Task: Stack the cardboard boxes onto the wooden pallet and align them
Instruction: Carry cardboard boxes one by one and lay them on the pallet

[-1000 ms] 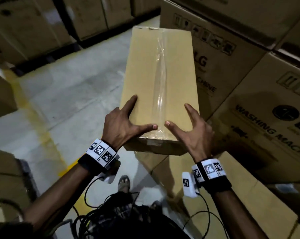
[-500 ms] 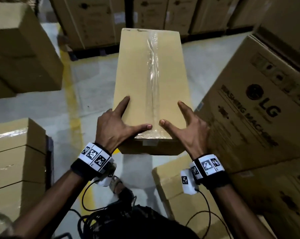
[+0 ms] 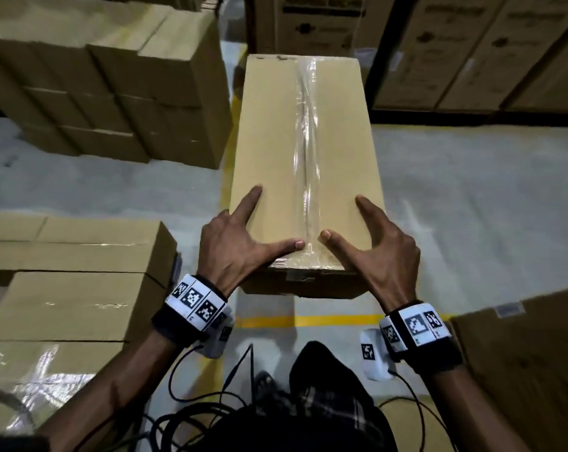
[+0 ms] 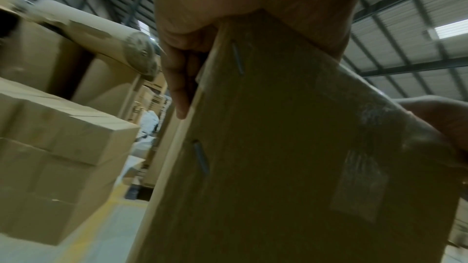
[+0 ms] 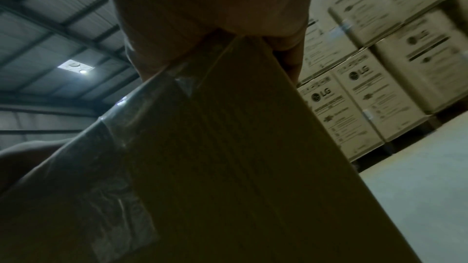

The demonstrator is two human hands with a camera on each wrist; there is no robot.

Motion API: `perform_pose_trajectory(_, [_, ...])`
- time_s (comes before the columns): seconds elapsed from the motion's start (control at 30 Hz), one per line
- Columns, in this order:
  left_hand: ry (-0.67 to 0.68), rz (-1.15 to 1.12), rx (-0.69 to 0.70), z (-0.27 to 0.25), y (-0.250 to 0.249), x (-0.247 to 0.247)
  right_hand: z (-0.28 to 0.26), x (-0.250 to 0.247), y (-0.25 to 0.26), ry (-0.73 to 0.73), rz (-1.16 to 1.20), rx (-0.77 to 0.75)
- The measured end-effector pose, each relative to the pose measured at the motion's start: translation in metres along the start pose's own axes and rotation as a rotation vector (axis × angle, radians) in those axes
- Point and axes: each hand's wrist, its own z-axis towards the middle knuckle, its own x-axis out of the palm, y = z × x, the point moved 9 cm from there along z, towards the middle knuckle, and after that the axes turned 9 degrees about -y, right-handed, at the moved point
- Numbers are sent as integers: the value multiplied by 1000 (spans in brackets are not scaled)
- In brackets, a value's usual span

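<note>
I've got the long taped carton (image 3: 303, 164) up off the concrete floor (image 3: 471, 197), left hand (image 3: 233, 246) and right hand (image 3: 382, 252) clamping its near corners, thumbs on top, so it's mid-carry with stacked boxes (image 3: 80, 288) waiting left and no pallet visible yet.

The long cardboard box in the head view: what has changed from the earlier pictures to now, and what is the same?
The person has turned left with the long box: the LG washing machine cartons, before close on the right, now stand behind it, and plain box stacks have come into view at left. Unchanged: the left hand and right hand hold the near end, thumbs by the tape.
</note>
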Motion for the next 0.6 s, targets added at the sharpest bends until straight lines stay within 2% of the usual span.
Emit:
perform_pose_trajectory(0.13, [-19, 16, -90, 63, 37, -10, 63, 66, 39, 78, 16, -68])
perform_pose_trajectory(0.27, [-94, 37, -183, 150, 77, -19, 141, 144, 81, 151, 52, -147])
perform_pose_trajectory(0.47, [-201, 68, -344, 296, 122, -33, 287, 262, 156, 269, 128, -266])
perform_pose_trajectory(0.6, [-270, 44, -461, 371, 145, -49, 368, 324, 215, 347, 145, -375])
